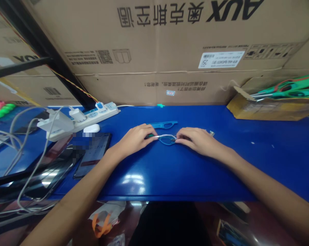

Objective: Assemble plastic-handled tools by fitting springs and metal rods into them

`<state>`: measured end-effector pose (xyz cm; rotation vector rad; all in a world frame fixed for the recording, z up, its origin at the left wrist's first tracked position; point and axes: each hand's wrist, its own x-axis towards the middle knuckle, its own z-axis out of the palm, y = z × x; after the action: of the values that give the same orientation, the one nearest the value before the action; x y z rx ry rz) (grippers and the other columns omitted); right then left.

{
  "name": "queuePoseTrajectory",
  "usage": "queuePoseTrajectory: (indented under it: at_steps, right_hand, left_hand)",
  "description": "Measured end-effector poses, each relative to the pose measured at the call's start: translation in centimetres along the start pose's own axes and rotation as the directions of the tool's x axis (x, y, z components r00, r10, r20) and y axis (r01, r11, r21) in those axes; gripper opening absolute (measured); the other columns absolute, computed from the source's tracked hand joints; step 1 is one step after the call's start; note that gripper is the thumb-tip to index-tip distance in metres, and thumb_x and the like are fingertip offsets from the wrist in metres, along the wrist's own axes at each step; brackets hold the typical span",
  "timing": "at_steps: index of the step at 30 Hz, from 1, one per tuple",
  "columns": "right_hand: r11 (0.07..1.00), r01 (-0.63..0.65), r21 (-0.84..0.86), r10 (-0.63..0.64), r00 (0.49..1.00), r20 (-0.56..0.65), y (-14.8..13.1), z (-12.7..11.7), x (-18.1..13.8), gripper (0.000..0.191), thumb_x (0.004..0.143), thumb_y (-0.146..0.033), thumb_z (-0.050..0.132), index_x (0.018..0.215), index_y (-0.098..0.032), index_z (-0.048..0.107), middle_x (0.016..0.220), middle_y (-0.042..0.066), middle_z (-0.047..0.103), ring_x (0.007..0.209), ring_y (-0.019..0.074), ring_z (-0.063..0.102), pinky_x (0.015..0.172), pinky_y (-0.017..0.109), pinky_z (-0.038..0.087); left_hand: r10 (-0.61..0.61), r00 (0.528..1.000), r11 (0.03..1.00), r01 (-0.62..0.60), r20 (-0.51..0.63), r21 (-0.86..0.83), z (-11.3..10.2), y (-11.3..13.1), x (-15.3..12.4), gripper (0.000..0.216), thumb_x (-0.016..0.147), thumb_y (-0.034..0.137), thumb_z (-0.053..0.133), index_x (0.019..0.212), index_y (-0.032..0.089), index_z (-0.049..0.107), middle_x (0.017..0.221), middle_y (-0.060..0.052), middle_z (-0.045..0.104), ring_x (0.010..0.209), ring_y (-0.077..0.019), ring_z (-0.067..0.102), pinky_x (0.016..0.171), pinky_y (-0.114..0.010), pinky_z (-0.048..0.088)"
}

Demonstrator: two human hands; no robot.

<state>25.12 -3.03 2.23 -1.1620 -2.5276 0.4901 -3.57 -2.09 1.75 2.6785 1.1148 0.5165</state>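
Note:
Between my hands, low over the blue table, is a thin blue plastic shell (166, 141) with a rounded, loop-like edge. White wires (167, 135) run along its top from one hand to the other. My left hand (137, 138) pinches the left end, where a bit of green shows at the fingertips. My right hand (199, 140) is closed on the right end, its fingers partly hiding it. A small pale piece (211, 133) shows just beyond the right hand. Behind the shell lies a second blue plastic piece (167, 125) with an oval opening, flat on the table.
A white power strip (92, 118) with chargers and cables stands at the left, near a white case (91, 128) and a phone (94, 153). An open carton (269, 109) of green-handled tools sits at the right. Large cardboard boxes (154, 41) wall off the back.

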Motion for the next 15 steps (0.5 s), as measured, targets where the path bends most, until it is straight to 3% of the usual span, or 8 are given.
queuePoseTrajectory:
  at_steps: [5,11,15]
  right_hand:
    - [1.000,0.029,0.007,-0.029,1.000,-0.011,-0.2,0.3,0.1,0.029,0.103,-0.046,0.051,0.101,-0.025,0.071,0.107,0.005,0.074,0.098,0.0253,0.068,0.084,0.039,0.048]
    - [1.000,0.018,-0.021,-0.018,1.000,0.000,-0.2,0.2,0.1,0.027,0.103,-0.044,0.053,0.101,-0.024,0.071,0.106,0.005,0.074,0.097,0.0247,0.068,0.082,0.038,0.048]
    - [0.999,0.001,-0.051,0.000,1.000,0.025,-0.5,0.1,0.0,0.025,0.104,-0.040,0.053,0.101,-0.023,0.070,0.106,0.004,0.073,0.098,0.0241,0.067,0.083,0.038,0.049]
  left_hand:
    - [-0.101,0.995,0.995,0.101,0.008,-0.009,-0.2,0.1,-0.1,0.016,0.099,0.038,0.062,0.099,0.024,0.070,0.096,-0.002,0.071,0.087,-0.0193,0.067,0.074,-0.030,0.049]
    - [-0.105,0.994,0.994,0.106,0.024,-0.037,-0.8,0.2,-0.2,0.023,0.102,0.041,0.056,0.103,0.024,0.072,0.097,-0.002,0.072,0.082,-0.0172,0.066,0.068,-0.027,0.046]
    - [-0.123,0.987,0.992,0.122,0.106,0.010,-1.3,0.5,-0.2,0.018,0.101,0.032,0.057,0.106,0.023,0.071,0.106,-0.003,0.071,0.093,-0.0196,0.067,0.075,-0.029,0.048]
